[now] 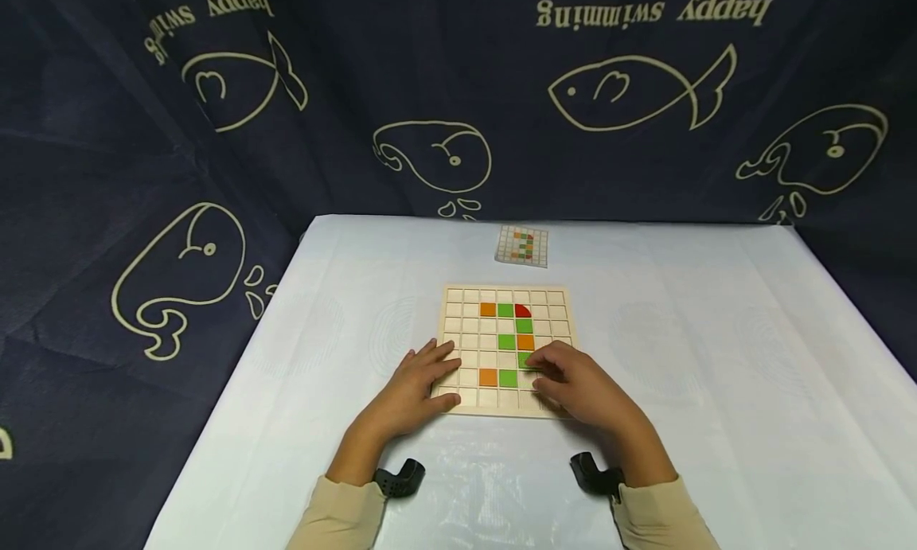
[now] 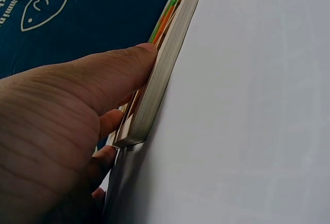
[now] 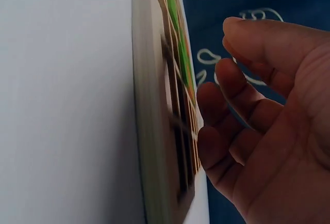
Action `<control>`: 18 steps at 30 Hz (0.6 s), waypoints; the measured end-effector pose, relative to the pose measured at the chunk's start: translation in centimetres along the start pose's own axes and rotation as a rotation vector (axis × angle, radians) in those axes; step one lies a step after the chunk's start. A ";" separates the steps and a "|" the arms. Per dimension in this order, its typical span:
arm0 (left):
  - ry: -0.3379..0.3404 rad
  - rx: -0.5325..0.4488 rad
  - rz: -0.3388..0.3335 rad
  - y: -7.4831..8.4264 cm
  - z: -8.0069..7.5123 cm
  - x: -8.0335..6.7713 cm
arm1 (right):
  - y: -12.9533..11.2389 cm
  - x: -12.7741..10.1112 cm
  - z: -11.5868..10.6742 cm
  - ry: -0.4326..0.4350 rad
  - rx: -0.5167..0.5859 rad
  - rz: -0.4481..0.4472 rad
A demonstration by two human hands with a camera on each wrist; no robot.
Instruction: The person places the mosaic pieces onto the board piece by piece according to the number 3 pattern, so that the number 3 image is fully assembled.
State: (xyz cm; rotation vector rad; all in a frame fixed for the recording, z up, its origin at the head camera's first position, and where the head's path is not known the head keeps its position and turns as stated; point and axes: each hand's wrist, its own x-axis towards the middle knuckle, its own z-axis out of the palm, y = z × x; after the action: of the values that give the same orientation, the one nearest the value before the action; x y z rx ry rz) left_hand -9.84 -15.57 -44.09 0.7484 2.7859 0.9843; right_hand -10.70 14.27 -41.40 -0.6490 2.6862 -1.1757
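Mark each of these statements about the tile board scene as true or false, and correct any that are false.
1. The left hand rests on the near left corner of the wooden grid board. True.
2. The board holds blue tiles. False: the tiles showing are orange, green and one red tile.
3. A small pattern card lies on the table beyond the board. True.
4. The right hand is raised high above the board, far from it. False: it is low over the board's near right part, its fingers at a green tile.
5. The table is covered in a dark red cloth. False: its cover is pale, whitish blue.
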 end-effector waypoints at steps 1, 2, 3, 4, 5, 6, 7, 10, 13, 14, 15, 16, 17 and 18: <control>-0.002 -0.002 0.001 0.0 0.0 0.0 | 0.2 -0.2 -0.2 0.005 0.003 0.014; -0.004 -0.003 0.002 0.0 0.0 0.0 | 0.4 -0.5 -0.4 0.010 0.007 0.028; -0.006 -0.004 0.004 0.0 0.0 0.0 | 0.6 -0.8 -0.7 0.016 0.007 0.041; -0.008 -0.004 0.006 0.0 0.0 0.0 | 0.8 -1.0 -0.9 0.023 0.003 0.053; -0.009 -0.004 0.008 0.0 0.0 0.0 | 0.9 -1.3 -1.2 0.031 0.004 0.065; -0.010 -0.006 0.010 0.0 0.1 0.1 | 1.0 -1.6 -1.5 0.037 0.003 0.074; -0.009 -0.006 0.010 0.0 0.1 0.1 | 1.2 -1.8 -1.7 0.044 -0.003 0.081; -0.008 -0.004 0.009 0.0 0.1 0.1 | 1.6 -2.6 -2.5 0.039 0.003 0.110; -0.005 -0.008 0.008 0.0 0.1 0.1 | 2.0 -3.2 -3.0 0.031 0.004 0.132; -0.004 -0.008 0.009 0.0 0.0 0.1 | 2.1 -3.4 -3.2 0.030 0.001 0.135; -0.004 -0.010 0.010 0.0 0.0 0.1 | 2.2 -3.6 -3.3 0.033 -0.010 0.132; -0.004 -0.010 0.011 0.0 0.0 0.1 | 2.4 -3.8 -3.4 0.041 -0.028 0.127; -0.004 -0.011 0.012 0.0 0.0 0.1 | 2.5 -4.1 -3.5 0.041 -0.029 0.122; -0.004 -0.012 0.013 0.0 0.0 0.1 | 2.6 -4.3 -3.6 0.048 -0.045 0.119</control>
State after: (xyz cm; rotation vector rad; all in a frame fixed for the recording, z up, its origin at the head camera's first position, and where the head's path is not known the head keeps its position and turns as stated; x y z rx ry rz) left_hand -9.87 -15.51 -44.08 0.7670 2.7729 1.0000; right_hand -8.80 20.11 -41.06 -0.4650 2.7550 -1.1175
